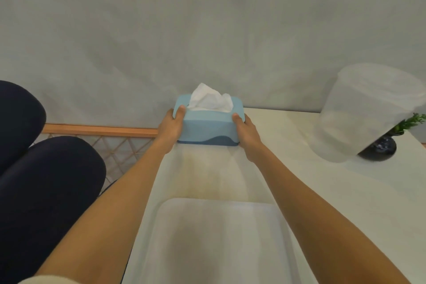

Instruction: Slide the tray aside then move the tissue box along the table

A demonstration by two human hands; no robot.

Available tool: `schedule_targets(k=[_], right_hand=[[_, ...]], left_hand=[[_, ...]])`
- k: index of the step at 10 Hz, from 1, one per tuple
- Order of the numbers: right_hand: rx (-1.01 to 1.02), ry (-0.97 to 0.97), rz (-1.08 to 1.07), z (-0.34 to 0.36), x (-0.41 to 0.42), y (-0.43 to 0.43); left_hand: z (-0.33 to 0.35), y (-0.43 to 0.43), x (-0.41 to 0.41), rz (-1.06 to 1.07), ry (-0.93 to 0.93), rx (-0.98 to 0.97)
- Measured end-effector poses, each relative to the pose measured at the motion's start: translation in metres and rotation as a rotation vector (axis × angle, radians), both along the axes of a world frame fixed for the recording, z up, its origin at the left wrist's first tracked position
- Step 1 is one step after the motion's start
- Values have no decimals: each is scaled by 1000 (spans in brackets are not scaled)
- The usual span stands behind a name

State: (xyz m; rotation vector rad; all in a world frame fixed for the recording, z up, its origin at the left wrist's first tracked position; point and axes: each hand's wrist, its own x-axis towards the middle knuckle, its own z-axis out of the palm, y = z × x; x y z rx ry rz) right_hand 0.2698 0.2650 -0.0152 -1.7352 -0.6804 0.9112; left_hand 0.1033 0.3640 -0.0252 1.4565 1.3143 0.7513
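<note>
A light blue tissue box [207, 125] with a darker blue base and a white tissue sticking out of its top stands at the far left corner of the white table [299, 180], close to the wall. My left hand [171, 127] grips its left end, thumb on top. My right hand [245, 132] grips its right end the same way. A white rectangular tray [219, 237] lies on the table near me, between my forearms, apart from the box.
A translucent plastic container [364, 113] stands at the table's right, in front of a dark vase [380, 147] with a green plant [410, 122]. Left of the table are dark cushions [46, 180] and a wooden lattice rail [103, 131]. A grey wall rises behind.
</note>
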Motion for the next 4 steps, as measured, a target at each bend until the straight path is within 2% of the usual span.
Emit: schedule_targets(k=[2, 3, 4], right_hand=[[-113, 19, 15, 5, 4, -15], [-126, 0, -2, 12, 14, -32], [-134, -117, 11, 32, 17, -60]], left_hand=[[15, -12, -4, 25, 137, 49], [27, -32, -5, 43, 187, 138], [45, -62, -8, 45, 192, 247]])
